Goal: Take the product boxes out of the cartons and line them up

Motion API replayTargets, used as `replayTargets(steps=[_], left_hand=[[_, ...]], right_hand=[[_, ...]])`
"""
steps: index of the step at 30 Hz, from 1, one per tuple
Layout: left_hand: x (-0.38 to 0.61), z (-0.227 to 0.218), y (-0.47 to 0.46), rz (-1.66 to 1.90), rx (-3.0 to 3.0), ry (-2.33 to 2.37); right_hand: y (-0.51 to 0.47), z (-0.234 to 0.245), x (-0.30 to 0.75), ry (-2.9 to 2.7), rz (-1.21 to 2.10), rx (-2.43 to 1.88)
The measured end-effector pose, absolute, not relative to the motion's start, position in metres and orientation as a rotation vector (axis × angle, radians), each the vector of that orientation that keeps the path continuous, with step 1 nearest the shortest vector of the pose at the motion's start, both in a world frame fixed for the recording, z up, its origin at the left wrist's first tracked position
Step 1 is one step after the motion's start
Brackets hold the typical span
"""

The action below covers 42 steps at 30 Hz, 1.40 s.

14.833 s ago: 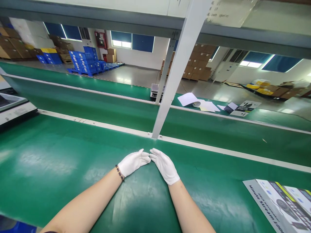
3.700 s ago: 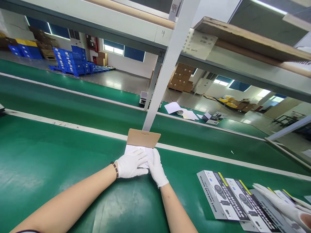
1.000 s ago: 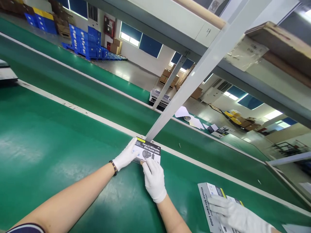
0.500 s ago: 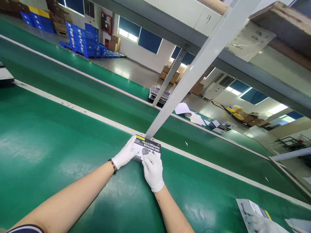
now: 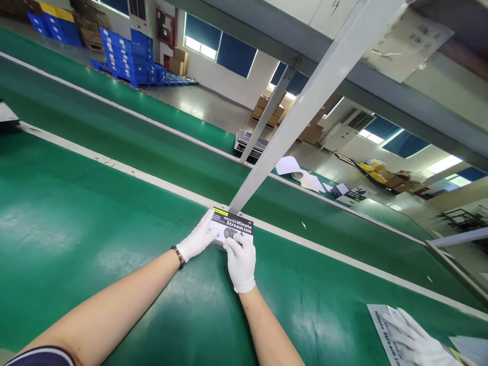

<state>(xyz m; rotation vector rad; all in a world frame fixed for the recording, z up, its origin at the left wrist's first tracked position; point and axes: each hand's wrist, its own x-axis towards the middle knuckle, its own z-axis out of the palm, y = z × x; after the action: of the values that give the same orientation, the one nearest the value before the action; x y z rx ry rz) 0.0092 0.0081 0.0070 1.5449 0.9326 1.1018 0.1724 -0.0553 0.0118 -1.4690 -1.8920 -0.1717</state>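
Note:
A small printed box [image 5: 239, 223] reading "ORCA Minute Stream 1000" sits on the green work surface [image 5: 152, 223], against the foot of a grey post. My left hand [image 5: 196, 240], in a white glove, grips its left end with the thumb over the printed face. My right hand [image 5: 241, 263], gloved too, is closed with bent fingers on the lower right part of the same face. The lower edge of the box is partly behind my fingers, and the far side is hidden.
A slanting grey post [image 5: 282, 142] rises to an overhead shelf [image 5: 244, 25]. At lower right, another person's gloved hand [image 5: 415, 338] lies on a printed sheet or flattened carton [image 5: 377, 323]. Loose papers [image 5: 301, 173] lie across the green belt; blue crates [image 5: 125, 56] stand behind.
My right hand's fingers have shifted slightly on the box face. The other person's hand now lies flatter over the printed piece. The view has tilted a little; the box stays by the post.

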Motion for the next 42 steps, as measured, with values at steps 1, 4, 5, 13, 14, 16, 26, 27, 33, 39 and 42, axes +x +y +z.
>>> replayTargets(steps=[1,4,5,13,14,16,26,27,33,39,42], left_hand=[[0.010,0.007,0.008,1.101,1.541,0.951],[0.013,0.003,0.006,1.089,1.543,0.990],[0.013,0.001,0.003,1.071,1.540,1.005],[0.007,-0.017,-0.009,0.562,1.443,0.543],[0.005,-0.015,-0.009,0.527,1.455,0.514],[0.002,-0.010,-0.008,0.496,1.491,0.511],[0.005,0.004,-0.007,0.426,1.414,0.680],[0.005,0.004,-0.007,0.423,1.411,0.682],[0.006,0.005,-0.007,0.419,1.410,0.712],[0.006,0.003,-0.006,0.409,1.443,0.722],[0.005,0.002,-0.006,0.399,1.480,0.726]], right_hand=[[-0.053,0.011,0.172,-1.824,-0.171,-1.500],[-0.053,0.019,0.166,-1.757,-0.138,-1.555],[-0.055,0.023,0.161,-1.797,-0.118,-1.573],[-0.083,0.024,0.150,-2.011,-0.307,-1.961],[-0.086,0.024,0.164,-2.031,-0.295,-2.016],[-0.091,0.026,0.204,-2.042,-0.262,-2.133],[-0.095,0.011,0.298,-1.245,-0.441,-2.628],[-0.089,0.007,0.286,-1.361,-0.376,-2.574],[-0.052,0.003,0.226,-1.686,-0.090,-2.286],[-0.034,0.004,0.204,-1.724,-0.028,-2.272],[-0.037,0.002,0.204,-1.760,-0.021,-2.222]])
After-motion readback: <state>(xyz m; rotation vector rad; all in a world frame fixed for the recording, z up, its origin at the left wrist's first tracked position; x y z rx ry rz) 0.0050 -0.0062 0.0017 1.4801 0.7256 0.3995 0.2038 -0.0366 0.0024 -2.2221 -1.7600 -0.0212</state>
